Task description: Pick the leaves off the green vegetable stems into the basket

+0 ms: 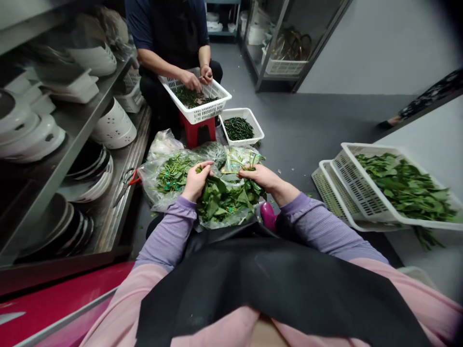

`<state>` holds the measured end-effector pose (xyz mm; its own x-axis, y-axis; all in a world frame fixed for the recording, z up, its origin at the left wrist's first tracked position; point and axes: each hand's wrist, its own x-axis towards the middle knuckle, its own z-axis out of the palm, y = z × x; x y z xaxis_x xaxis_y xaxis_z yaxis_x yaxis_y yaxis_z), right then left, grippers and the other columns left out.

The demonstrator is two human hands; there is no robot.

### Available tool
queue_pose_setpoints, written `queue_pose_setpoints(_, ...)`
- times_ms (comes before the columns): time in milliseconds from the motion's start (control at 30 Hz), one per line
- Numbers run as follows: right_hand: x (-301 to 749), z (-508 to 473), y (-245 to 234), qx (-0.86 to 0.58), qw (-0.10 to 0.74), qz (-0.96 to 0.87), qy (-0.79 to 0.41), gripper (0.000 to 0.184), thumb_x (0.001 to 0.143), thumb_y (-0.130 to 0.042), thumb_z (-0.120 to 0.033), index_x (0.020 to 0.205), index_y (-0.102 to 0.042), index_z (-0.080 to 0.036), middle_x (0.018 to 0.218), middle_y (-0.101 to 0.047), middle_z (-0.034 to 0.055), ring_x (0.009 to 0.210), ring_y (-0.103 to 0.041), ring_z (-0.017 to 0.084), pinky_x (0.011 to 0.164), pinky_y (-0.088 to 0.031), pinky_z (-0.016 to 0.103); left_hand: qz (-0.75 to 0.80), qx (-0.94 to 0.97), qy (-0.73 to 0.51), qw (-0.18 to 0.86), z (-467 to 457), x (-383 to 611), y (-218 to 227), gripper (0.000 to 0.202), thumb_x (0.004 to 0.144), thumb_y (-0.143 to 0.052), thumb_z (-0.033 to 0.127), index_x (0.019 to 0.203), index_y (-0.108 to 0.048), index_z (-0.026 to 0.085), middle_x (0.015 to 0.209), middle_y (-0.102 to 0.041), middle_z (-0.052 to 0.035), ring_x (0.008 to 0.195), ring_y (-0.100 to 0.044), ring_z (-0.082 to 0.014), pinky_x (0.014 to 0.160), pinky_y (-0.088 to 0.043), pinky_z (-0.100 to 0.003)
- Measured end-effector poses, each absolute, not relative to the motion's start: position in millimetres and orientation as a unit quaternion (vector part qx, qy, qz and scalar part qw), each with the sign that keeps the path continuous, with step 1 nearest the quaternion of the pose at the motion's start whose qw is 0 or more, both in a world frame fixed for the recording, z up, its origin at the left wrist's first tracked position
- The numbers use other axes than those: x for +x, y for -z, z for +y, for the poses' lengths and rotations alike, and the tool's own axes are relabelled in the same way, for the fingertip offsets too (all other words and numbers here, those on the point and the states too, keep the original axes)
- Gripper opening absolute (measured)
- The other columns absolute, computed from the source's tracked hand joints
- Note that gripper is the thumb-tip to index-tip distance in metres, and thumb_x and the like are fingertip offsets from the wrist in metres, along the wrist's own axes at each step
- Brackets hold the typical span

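Observation:
My left hand [197, 181] is closed, its thumb and fingers pinching some leafy greens. Opposite it, my right hand [261, 176] grips a bunch of the same greens by the stems, with stem ends poking up past the fingers and leaves hanging below. Between and under both hands lies a heap of leafy greens [220, 200] on clear plastic. Left of my left hand, an open plastic bag [146, 174] holds cut green stems [173, 172]. Another clear bag [231, 161] with greens sits just beyond my hands.
A co-worker's hands [193, 79] work over a white basket [202, 113] on a red stool [195, 132]. Green chillies [238, 128] fill a smaller basket. At right, stacked baskets [365, 200] hold leafy greens [405, 185]. Scissors [126, 183] lie on the left shelf [119, 212] beside dishes.

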<state>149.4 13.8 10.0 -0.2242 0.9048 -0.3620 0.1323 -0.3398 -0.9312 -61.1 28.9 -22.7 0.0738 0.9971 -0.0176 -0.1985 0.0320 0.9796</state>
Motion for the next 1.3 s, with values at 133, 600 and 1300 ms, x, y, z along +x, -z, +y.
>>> queue_pose_setpoints(133, 148.7, 15.3, 3.0, -0.522, 0.296, -0.463, -0.652, 0.031, 0.059, -0.072, -0.041, 0.069, -0.060, -0.014, 0.064, -0.061, 0.0000, 0.059, -0.051, 0.010, 0.060, -0.040, 0.025, 0.420, 0.505, -0.487, 0.575, 27.6, -62.2, 22.4, 0.032, 0.072, -0.063, 0.032, 0.096, -0.065, 0.012, 0.063, -0.061, -0.0006, 0.059, -0.055, -0.0097, 0.062, -0.044, -0.023)
queue_pose_setpoints(600, 133.8, 11.3, 23.0, -0.450, 0.442, -0.393, -0.669, 0.040, 0.062, -0.069, -0.046, 0.091, -0.056, -0.020, 0.077, -0.063, -0.0010, 0.067, -0.054, 0.012, 0.065, -0.043, 0.027, 0.328, 0.282, -0.505, 0.747, 20.9, -52.1, 20.9, 0.038, 0.071, -0.063, 0.024, 0.107, -0.057, 0.014, 0.083, -0.070, -0.0057, 0.080, -0.064, -0.0175, 0.072, -0.050, -0.030)
queue_pose_setpoints(1300, 150.2, 9.5, 20.4, -0.462, 0.543, -0.278, -0.644, 0.030, 0.061, -0.070, -0.042, 0.074, -0.055, -0.020, 0.068, -0.063, -0.0027, 0.060, -0.057, 0.013, 0.062, -0.047, 0.028, 0.453, 0.303, -0.568, 0.617, 32.1, -60.1, 30.7, 0.014, 0.076, -0.057, 0.022, 0.084, -0.059, 0.011, 0.045, -0.046, 0.0056, 0.041, -0.045, -0.0068, 0.047, -0.039, -0.020)
